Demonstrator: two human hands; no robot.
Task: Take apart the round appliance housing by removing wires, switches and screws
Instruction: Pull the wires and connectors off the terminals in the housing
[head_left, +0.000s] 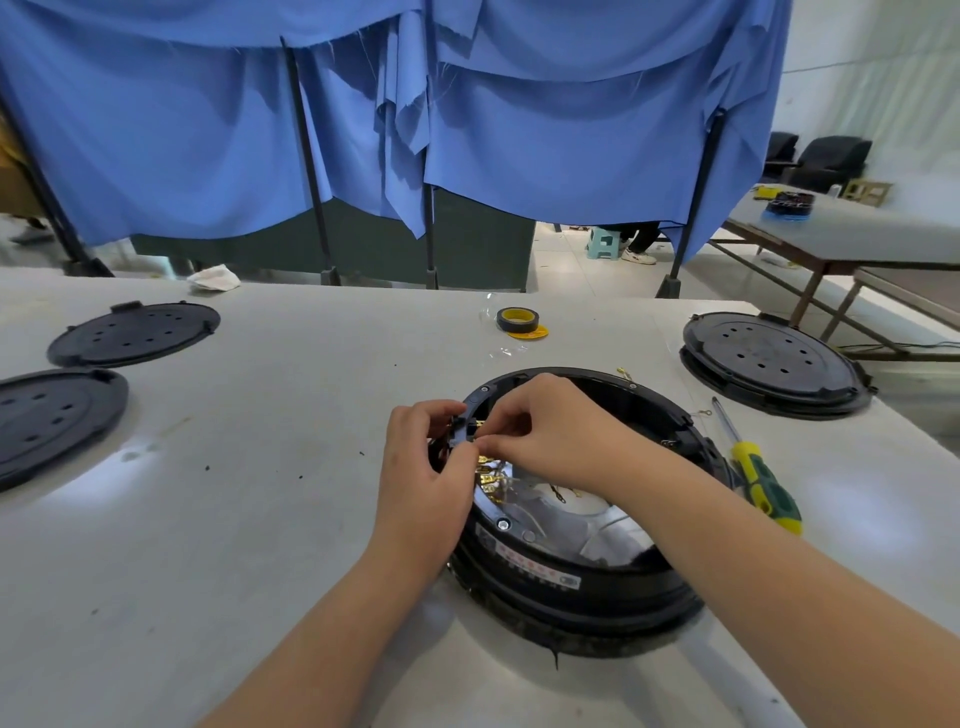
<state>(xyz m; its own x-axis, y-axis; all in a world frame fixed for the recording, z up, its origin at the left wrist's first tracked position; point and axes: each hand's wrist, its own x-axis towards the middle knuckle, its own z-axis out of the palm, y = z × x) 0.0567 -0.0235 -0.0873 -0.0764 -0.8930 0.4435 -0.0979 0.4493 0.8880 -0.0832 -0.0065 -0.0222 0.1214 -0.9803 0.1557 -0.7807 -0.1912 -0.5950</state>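
A round black appliance housing (576, 577) sits open side up on the pale worktable (234, 493), just in front of the person and slightly right of centre. Inside it a shiny metal plate (587, 525) shows, with a cluster of brass terminals (488, 475) and thin wires (524, 486) near the left inner wall. A white label with red print runs along the near outer wall.

Both hands meet at the left rim of the housing. The left hand (426, 467) comes from outside the rim, its fingers curled around a small black switch part (462, 428) set into the rim. The right hand (545, 431) reaches across the open housing, its forearm passing over the metal plate, and its thumb and forefinger pinch something small at the same switch part; what exactly they pinch is hidden by the fingers.

A screwdriver (753, 467) with a yellow and green handle lies on the table just to the right of the housing, its shaft pointing away from the person. A roll of black tape (518, 319) with a yellow core stands beyond the housing. Two flat black perforated lids (132, 332) lie well to the left, and another black round housing (774, 361) with its lid on rests at the far right. Blue cloth (467, 114) hangs behind the table.
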